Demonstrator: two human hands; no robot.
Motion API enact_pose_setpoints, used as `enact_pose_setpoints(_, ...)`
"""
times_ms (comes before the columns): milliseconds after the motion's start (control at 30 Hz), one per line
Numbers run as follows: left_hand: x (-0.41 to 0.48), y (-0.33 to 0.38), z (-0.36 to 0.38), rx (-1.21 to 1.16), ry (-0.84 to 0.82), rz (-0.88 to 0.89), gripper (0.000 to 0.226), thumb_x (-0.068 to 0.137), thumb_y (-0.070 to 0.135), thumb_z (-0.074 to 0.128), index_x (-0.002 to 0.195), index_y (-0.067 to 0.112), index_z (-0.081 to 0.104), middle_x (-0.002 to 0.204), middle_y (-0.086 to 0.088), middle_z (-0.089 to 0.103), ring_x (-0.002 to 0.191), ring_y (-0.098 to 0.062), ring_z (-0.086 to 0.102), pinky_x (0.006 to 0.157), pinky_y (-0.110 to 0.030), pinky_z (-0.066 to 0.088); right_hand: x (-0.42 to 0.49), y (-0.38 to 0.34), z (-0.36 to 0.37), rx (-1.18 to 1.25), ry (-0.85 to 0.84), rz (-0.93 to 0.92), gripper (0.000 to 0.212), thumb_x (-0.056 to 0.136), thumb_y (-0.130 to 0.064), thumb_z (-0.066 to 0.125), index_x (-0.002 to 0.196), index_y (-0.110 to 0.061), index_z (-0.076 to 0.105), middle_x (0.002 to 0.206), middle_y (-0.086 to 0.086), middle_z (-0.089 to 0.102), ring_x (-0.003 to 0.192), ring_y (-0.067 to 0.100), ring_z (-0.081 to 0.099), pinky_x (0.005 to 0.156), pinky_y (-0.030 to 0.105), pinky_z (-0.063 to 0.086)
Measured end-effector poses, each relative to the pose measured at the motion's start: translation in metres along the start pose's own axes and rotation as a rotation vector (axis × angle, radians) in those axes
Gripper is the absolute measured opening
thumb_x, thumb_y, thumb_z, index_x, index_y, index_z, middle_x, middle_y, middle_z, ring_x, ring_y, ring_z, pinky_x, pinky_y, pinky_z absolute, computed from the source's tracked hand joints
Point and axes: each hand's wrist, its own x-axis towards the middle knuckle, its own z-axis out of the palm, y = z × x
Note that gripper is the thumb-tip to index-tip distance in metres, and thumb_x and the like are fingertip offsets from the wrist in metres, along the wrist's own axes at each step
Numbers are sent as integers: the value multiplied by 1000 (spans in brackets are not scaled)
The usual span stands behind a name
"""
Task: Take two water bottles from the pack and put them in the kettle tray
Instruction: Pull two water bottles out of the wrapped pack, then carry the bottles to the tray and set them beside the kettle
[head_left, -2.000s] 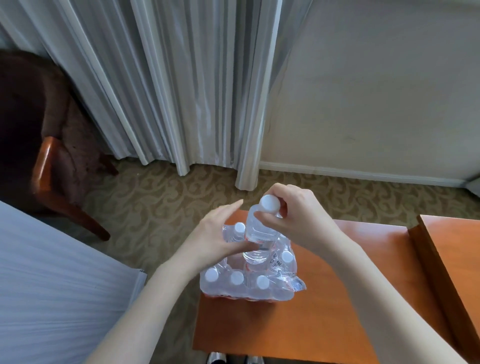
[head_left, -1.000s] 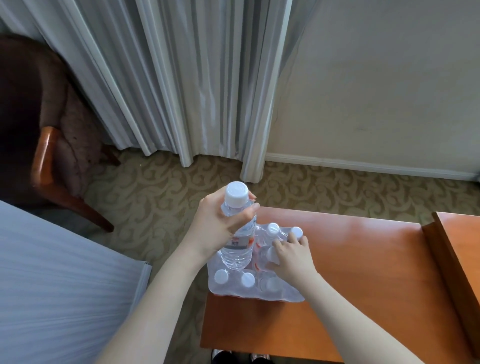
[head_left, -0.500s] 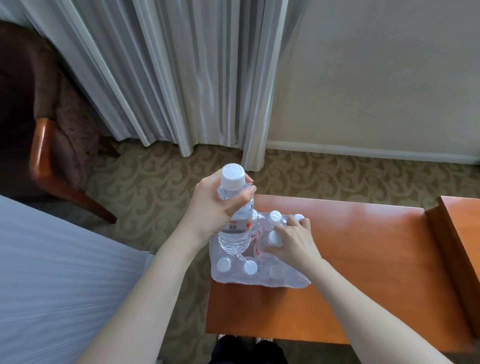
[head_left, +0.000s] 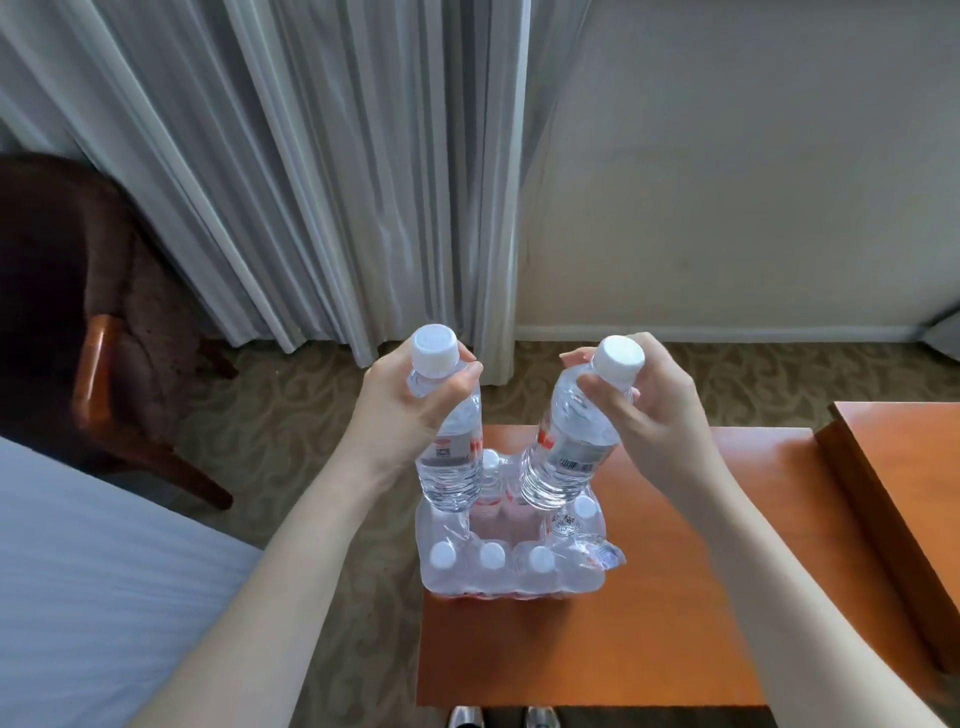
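Note:
A clear water bottle (head_left: 451, 462) with a white cap hangs upright above the pack, held near its neck by my left hand (head_left: 410, 410). A second clear bottle (head_left: 566, 457) tilts a little to the right, gripped just under its white cap by my right hand (head_left: 649, 415). Below both bottles sits the shrink-wrapped pack (head_left: 511, 564) on the left end of an orange wooden table (head_left: 649, 597). Its wrap is torn open on top, and several white caps show along its near row. No kettle tray is in view.
A second orange wooden surface (head_left: 904, 467) abuts the table on the right. A white bed (head_left: 93, 582) fills the lower left. A dark chair with wooden arms (head_left: 98, 364) stands at the left by grey curtains (head_left: 322, 171). Patterned carpet lies beyond the table.
My right hand has pulled a second bottle up out of the pack. My left hand stays raised with the first bottle.

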Motion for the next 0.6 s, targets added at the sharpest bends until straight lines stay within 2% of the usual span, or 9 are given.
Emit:
enact_pose_setpoints(67,1,11,-1,4,-14,20,12,78,24,65,79,12,66,73,10,67,70,-3,61,64,-10,48,1,-12,-6,-50,24,-26,12,88,-26,62,93,-16,61,95,1,71,88,11,63,77,23,47)
enact_pose_setpoints(133,2,22,0,8,-26,31,12,78,26,65,78,14,66,73,8,68,70,-4,61,65,-13,49,-1,-22,-12,-87,44,-43,32,86,-36,56,96,-6,59,92,-3,70,87,10,63,77,20,47)
enact_pose_setpoints(200,4,33,4,11,-40,47,16,78,29,64,79,13,66,75,6,68,73,-8,63,67,-18,50,-5,-32,-18,-102,61,-53,44,83,-44,51,97,-3,56,90,3,69,86,17,63,77,28,50)
enact_pose_setpoints(267,6,43,10,24,-54,62,22,77,34,62,81,12,66,82,-2,70,79,-15,66,70,-25,53,-8,-41,-24,-131,81,-57,49,82,-48,49,97,-2,54,90,11,68,86,24,63,78,41,51)
enact_pose_setpoints(333,9,52,18,21,-75,77,27,77,38,61,83,11,65,87,-9,70,83,-20,66,71,-29,53,-11,-49,-31,-165,110,-64,52,81,-51,47,97,-2,54,90,11,67,84,26,63,77,47,52)
enact_pose_setpoints(500,18,75,44,-20,-149,94,33,77,40,61,82,7,64,84,-13,69,74,-17,63,67,-27,49,-18,-64,-57,-235,191,-71,54,81,-51,47,98,0,52,88,10,67,79,16,64,73,38,52)
enact_pose_setpoints(600,21,90,64,-25,-226,102,36,78,42,61,85,7,63,87,-15,70,81,-25,67,71,-32,53,-27,-69,-79,-257,247,-70,54,82,-49,47,97,3,54,87,11,64,79,18,63,72,34,51)
